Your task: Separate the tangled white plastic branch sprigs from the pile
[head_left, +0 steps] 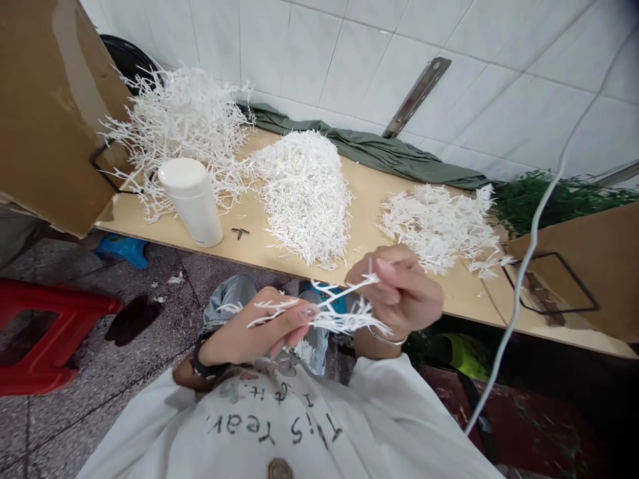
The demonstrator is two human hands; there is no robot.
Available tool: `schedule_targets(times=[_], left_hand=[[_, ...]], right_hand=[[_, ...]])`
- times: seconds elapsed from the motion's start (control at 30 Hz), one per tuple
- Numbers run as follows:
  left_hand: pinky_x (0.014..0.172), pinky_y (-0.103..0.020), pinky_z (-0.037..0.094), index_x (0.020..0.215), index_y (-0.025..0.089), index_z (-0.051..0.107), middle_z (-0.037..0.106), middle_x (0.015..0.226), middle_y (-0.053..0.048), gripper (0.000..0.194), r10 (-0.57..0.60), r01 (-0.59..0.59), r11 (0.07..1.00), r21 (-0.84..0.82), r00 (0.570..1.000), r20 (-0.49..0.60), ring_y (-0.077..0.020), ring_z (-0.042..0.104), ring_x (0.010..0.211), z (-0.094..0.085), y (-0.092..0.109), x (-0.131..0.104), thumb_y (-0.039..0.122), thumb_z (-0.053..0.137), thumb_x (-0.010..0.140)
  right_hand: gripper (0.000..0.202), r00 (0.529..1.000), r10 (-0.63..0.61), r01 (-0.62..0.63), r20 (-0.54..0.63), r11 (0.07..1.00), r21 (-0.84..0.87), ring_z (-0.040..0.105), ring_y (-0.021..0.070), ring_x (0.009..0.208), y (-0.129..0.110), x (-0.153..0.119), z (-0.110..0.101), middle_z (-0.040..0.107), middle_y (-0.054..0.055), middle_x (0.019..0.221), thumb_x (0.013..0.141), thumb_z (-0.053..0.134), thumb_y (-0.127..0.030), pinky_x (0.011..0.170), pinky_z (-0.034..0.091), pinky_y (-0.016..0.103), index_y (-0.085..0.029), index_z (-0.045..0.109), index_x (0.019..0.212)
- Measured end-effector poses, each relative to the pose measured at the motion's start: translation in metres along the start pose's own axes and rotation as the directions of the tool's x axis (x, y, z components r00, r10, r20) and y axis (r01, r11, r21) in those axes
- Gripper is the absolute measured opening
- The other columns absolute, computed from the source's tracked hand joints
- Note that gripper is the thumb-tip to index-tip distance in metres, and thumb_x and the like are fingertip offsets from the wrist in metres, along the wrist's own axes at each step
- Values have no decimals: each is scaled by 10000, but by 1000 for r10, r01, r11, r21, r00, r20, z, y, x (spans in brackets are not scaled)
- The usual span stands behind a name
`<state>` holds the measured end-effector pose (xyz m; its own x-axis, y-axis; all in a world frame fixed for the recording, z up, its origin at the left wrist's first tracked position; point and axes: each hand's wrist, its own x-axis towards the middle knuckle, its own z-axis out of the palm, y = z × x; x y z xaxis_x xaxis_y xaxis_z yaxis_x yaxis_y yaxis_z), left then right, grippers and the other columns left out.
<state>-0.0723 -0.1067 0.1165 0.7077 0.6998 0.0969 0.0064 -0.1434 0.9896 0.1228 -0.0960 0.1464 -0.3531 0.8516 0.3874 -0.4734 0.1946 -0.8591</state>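
Observation:
A white branching plastic sprig is pinched in my left hand, its forked twigs sticking out on both sides of the fingers. My right hand, slightly blurred, has thumb and finger closed at the tip of one of its twigs. Beyond my hands, a dense heap of short white pieces lies on the wooden table. To its left rises a tall tangle of long white branched sprigs. A looser pile of white sprigs lies to the right.
A white lidded bottle and small dark pieces stand near the front edge. Cardboard flanks the left, another cardboard piece the right. A pale cable hangs at right. A red stool is on the floor.

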Motion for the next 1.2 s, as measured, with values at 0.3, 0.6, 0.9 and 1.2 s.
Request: schedule_targets(times=[0.3,0.6,0.9,1.2], left_hand=[[383,-226,300,445,188,414,373,350,29,567,95,-92,995,31,987,-131,-60,366,351,6,21,-16,443,358,948],[335,-216,248,561,190,551,367,320,60,493,63,-127,987,-93,860,-506,-48,293,283,9,4,-1,466,389,936],[361,-208,244,606,180,544,384,357,65,441,17,-130,968,-215,887,-460,-39,318,316,12,-9,19,460,430,926],[393,-204,276,621,171,545,392,355,69,426,-2,-69,977,-202,942,-335,-45,328,335,21,-18,22,431,423,935]], right_hand=[[327,990,3,-107,-139,652,-750,494,140,542,-2,39,-55,484,8,551,865,479,-469,520,411,283,-208,559,685],[299,874,-365,-325,-320,49,-944,493,297,1096,29,79,-133,581,169,1104,858,404,-244,920,384,493,-149,570,1089],[428,946,-279,92,-166,721,-687,592,144,797,49,37,-60,640,73,982,923,282,-506,786,458,329,-202,575,996],[457,927,-281,221,-248,944,-244,369,91,446,69,9,-12,356,-43,460,827,543,-511,474,311,262,-207,401,517]])
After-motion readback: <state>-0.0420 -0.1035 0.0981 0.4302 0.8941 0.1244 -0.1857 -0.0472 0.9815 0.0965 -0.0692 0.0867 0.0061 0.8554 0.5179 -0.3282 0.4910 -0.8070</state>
